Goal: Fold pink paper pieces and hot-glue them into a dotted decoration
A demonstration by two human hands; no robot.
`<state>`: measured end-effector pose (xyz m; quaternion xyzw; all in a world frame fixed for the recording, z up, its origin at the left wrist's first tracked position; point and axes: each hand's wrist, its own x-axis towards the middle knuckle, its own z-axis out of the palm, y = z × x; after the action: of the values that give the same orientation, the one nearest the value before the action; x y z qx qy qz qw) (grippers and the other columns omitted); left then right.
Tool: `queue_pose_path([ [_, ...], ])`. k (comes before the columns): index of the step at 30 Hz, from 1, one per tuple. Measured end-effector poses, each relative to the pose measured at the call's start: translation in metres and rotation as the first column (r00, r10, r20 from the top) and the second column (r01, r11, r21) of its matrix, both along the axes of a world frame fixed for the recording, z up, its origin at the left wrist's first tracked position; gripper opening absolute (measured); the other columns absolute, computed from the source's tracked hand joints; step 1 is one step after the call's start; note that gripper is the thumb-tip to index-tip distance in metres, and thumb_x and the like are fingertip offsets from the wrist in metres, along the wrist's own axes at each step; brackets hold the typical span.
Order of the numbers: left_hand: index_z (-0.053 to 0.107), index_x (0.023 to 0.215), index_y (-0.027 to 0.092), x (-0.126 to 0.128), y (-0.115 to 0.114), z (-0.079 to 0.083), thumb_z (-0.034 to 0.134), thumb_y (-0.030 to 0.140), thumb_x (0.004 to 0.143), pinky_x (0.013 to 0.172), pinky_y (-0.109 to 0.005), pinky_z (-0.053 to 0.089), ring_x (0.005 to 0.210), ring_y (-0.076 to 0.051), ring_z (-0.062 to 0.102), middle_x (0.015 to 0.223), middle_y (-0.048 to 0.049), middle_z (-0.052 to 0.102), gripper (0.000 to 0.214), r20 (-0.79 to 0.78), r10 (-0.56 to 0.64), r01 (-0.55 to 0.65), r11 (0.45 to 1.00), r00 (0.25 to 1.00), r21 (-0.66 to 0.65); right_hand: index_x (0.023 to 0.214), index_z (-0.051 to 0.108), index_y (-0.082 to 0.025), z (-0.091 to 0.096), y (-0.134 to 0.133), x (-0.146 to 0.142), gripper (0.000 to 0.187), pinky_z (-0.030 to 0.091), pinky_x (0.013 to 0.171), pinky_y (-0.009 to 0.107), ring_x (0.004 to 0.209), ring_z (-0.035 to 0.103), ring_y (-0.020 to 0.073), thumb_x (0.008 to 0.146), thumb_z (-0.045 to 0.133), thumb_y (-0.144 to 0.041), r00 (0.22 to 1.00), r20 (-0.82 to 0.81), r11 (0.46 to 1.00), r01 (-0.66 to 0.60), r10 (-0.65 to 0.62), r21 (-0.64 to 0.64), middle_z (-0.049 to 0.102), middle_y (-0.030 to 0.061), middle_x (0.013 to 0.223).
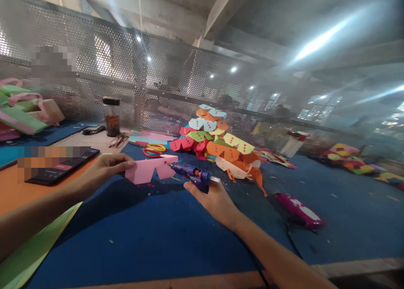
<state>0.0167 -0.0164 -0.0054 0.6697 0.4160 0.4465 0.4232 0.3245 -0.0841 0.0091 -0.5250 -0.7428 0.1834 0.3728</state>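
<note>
Between the thumb and fingers of my left hand (pixel 115 165) is the left end of a pink paper piece (pixel 143 171), held up off the table, with a V-shaped notch in its lower edge. My right hand (pixel 217 200) is wrapped round a blue hot glue gun (pixel 189 171), a clear glue stick poking from its back end. The gun's nozzle points left and meets the paper's right part, by a small red spot. Behind the gun rises a heap of folded paper pieces (pixel 222 150) in orange, red, green, yellow and pale blue, many with red dots.
Red-and-yellow-handled scissors (pixel 154 150) lie beyond the pink paper. A phone (pixel 63 167) and a lidded jar (pixel 112 116) stand left. A magenta device (pixel 299 211) sits right, near a dark cable. A perforated metal screen (pixel 170 78) borders the blue table (pixel 132 247).
</note>
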Motion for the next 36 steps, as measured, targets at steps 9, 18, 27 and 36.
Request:
queue_pose_path([
  [9, 0.071, 0.069, 0.024, -0.0006, 0.0006, 0.0000, 0.071, 0.053, 0.080, 0.066, -0.029, 0.047, 0.071, -0.020, 0.058, 0.071, -0.0018, 0.066, 0.030, -0.019, 0.001, -0.001, 1.000, 1.000, 0.024, 0.106, 0.075, -0.020, 0.0004, 0.0007, 0.0000, 0.036, 0.054, 0.077, 0.039, 0.079, 0.065, 0.0233, 0.089, 0.061, -0.048, 1.000, 0.001, 1.000, -0.008, 0.008, 0.006, 0.075, 0.0068, 0.087],
  [18, 0.069, 0.069, 0.024, -0.0012, 0.0000, 0.0004, 0.070, 0.054, 0.082, 0.066, -0.027, 0.045, 0.072, -0.019, 0.056, 0.072, -0.0008, 0.065, 0.033, -0.040, -0.012, 0.013, 1.000, 0.999, 0.014, 0.110, 0.075, -0.020, 0.0013, -0.0008, -0.0005, 0.037, 0.054, 0.078, 0.040, 0.079, 0.065, 0.0234, 0.090, 0.061, -0.047, 1.000, 0.012, 1.000, -0.012, 0.012, 0.008, 0.075, 0.0066, 0.088],
  [27, 0.072, 0.074, 0.021, -0.0028, 0.0017, -0.0020, 0.072, 0.053, 0.080, 0.069, -0.025, 0.044, 0.074, -0.017, 0.056, 0.074, -0.0004, 0.065, 0.033, -0.010, -0.036, 0.036, 0.999, 0.999, 0.003, 0.106, 0.075, -0.018, -0.0020, -0.0004, -0.0015, 0.040, 0.053, 0.077, 0.040, 0.079, 0.065, 0.0237, 0.089, 0.061, -0.050, 1.000, 0.007, 1.000, -0.002, 0.002, 0.003, 0.074, 0.0074, 0.086],
  [36, 0.070, 0.077, 0.018, -0.0026, 0.0005, -0.0036, 0.073, 0.050, 0.081, 0.061, -0.023, 0.042, 0.067, -0.014, 0.056, 0.071, -0.0003, 0.065, 0.033, 0.023, -0.060, 0.061, 0.996, 0.998, -0.059, 0.106, 0.075, -0.020, -0.0054, 0.0021, -0.0006, 0.039, 0.054, 0.076, 0.040, 0.078, 0.064, 0.0241, 0.087, 0.061, -0.051, 1.000, 0.013, 1.000, 0.008, -0.008, 0.018, 0.073, 0.0065, 0.082],
])
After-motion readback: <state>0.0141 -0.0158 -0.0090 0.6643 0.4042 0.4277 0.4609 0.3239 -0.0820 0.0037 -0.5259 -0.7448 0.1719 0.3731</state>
